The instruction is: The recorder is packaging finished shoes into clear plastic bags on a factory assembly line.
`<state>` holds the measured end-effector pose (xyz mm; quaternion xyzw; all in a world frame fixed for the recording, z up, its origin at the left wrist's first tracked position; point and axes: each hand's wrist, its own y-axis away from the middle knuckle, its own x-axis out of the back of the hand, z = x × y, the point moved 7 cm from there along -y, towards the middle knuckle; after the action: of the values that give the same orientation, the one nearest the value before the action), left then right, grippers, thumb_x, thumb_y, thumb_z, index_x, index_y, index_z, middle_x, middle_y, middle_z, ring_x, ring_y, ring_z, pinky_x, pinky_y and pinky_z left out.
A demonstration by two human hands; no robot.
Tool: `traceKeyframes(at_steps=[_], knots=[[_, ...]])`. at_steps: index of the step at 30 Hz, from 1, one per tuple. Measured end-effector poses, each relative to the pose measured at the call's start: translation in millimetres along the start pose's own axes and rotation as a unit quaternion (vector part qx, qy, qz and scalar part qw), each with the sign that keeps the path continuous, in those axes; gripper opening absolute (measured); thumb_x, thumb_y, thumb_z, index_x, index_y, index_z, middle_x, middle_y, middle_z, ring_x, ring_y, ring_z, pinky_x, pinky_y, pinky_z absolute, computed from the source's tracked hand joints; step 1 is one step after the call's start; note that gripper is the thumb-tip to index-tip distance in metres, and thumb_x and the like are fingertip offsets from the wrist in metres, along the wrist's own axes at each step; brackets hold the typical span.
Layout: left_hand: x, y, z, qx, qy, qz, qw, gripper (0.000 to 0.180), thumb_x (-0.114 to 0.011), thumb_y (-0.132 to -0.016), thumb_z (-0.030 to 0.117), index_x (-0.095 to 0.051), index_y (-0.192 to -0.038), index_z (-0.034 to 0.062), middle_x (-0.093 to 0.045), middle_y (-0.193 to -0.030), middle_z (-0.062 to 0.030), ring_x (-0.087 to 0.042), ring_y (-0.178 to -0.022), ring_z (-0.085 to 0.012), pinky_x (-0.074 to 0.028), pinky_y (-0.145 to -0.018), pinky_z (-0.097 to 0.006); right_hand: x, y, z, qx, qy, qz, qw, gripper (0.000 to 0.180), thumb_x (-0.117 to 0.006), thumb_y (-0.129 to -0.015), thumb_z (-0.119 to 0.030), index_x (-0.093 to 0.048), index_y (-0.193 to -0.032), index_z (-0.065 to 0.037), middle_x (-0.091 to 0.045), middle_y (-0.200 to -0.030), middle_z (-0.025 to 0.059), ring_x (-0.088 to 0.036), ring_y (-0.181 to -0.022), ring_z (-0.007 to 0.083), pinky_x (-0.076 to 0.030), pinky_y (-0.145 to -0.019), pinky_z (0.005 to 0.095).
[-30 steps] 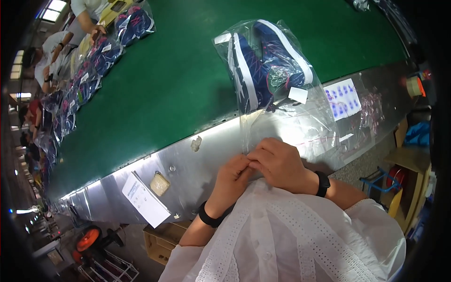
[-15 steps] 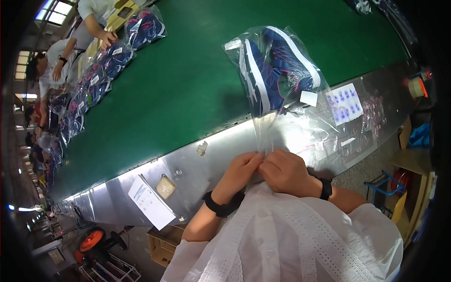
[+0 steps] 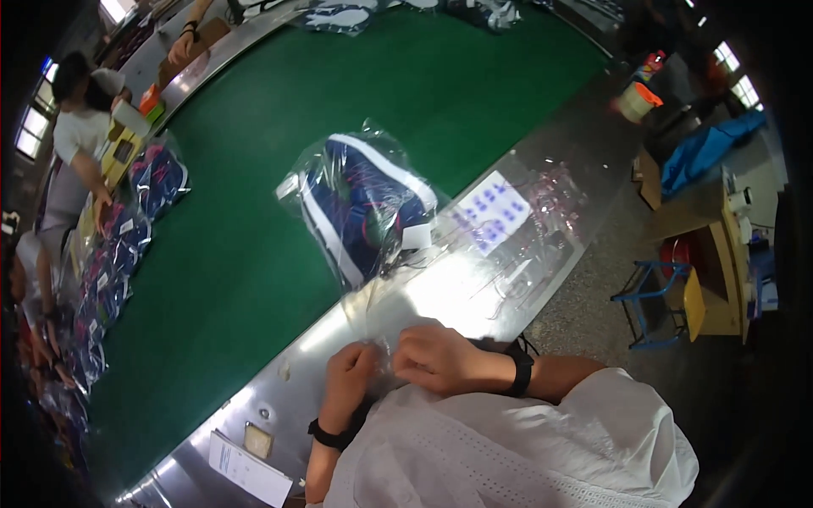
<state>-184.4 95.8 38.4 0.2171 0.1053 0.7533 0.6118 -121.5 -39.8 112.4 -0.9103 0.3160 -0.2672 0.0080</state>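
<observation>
The plastic (image 3: pixel 383 354) between left hand (image 3: pixel 348 373) and right hand (image 3: pixel 434 359) is blurred — whether both pinch it is unclear. The top edge crops a co-worker's arm (image 3: pixel 199 12).

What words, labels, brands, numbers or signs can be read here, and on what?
None legible.
White sheet, lower left: printed, too small to read.
Sheet with blue marks: too blurred to read.
White tag by the nearer bagged shoes: no print can be made out.
Pale tags on the bagged shoes along the left side: too small and blurred.
</observation>
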Motion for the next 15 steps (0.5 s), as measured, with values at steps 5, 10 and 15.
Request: traceKeyframes(at_steps=[5,10,15], knots=[[32.9,9.1,-6.5,0.026,0.044,0.046,0.998,0.025,-0.050,-0.084,0.011,-0.052,-0.062,0.0007,-0.048,-0.057,0.0003,-0.046,-0.056,-0.0086,-0.036,-0.052,-0.025,86.0,32.9,71.4,-0.215,-0.156,0.195,0.944,0.004,-0.058,-0.083,-0.005,-0.056,-0.081,-0.005,-0.050,-0.069,-0.0034,-0.045,-0.062,0.0039,-0.039,-0.054,0.0207],[74.6,20.6,-28.8,0.030,0.098,0.101,0.990,0.024,-0.051,-0.086,0.011,-0.052,-0.062,0.0059,-0.049,-0.056,-0.0006,-0.044,-0.051,-0.0087,-0.034,-0.050,-0.023,207.1,97.5,153.0,-0.266,-0.008,0.390,0.881,0.004,-0.058,-0.079,-0.003,-0.058,-0.075,-0.002,-0.053,-0.067,-0.0036,-0.046,-0.061,0.0042,-0.039,-0.056,0.0195],[109.0,39.1,-46.2,0.015,0.108,0.118,0.987,0.025,-0.051,-0.087,0.010,-0.051,-0.063,0.0045,-0.048,-0.056,-0.0008,-0.045,-0.052,-0.0083,-0.036,-0.050,-0.022,268.8,130.0,197.1,-0.271,0.083,0.430,0.857,0.006,-0.060,-0.075,-0.004,-0.058,-0.071,0.000,-0.059,-0.064,0.0025,-0.052,-0.059,0.0083,-0.042,-0.056,0.0241]])
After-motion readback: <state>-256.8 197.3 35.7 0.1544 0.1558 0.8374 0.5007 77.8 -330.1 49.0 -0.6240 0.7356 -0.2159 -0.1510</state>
